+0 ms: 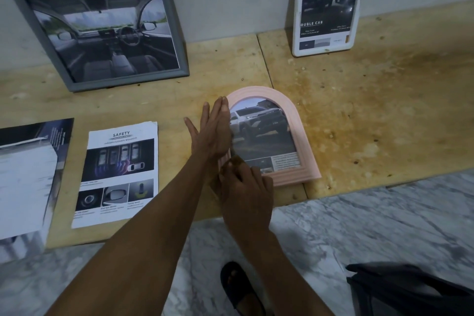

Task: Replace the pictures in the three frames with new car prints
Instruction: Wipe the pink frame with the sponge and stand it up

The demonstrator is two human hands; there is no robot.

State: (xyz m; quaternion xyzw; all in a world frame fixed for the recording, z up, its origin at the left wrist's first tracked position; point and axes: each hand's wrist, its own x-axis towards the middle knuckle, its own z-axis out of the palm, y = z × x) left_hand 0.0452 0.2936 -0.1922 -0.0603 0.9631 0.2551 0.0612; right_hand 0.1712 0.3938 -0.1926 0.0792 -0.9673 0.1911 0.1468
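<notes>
A pink arched frame (pixel 305 141) lies flat on the wooden bench, holding a print of a white pickup. My left hand (pixel 211 133) lies with straight fingers along the frame's left edge. My right hand (pixel 246 187) grips the frame's lower left corner with curled fingers. A grey frame (pixel 102 31) with a car-interior print leans on the wall at back left. A white frame (pixel 329 5) with a double-cab print leans at back right. A loose "Safety" print (pixel 118 172) lies to the left of my arms.
More loose prints (pixel 28 177) are stacked at the far left edge of the wooden bench (pixel 372 120). Marble floor (pixel 384 226) runs below the bench front. A sandalled foot (pixel 238 287) and a dark bag (pixel 410 290) sit at the bottom.
</notes>
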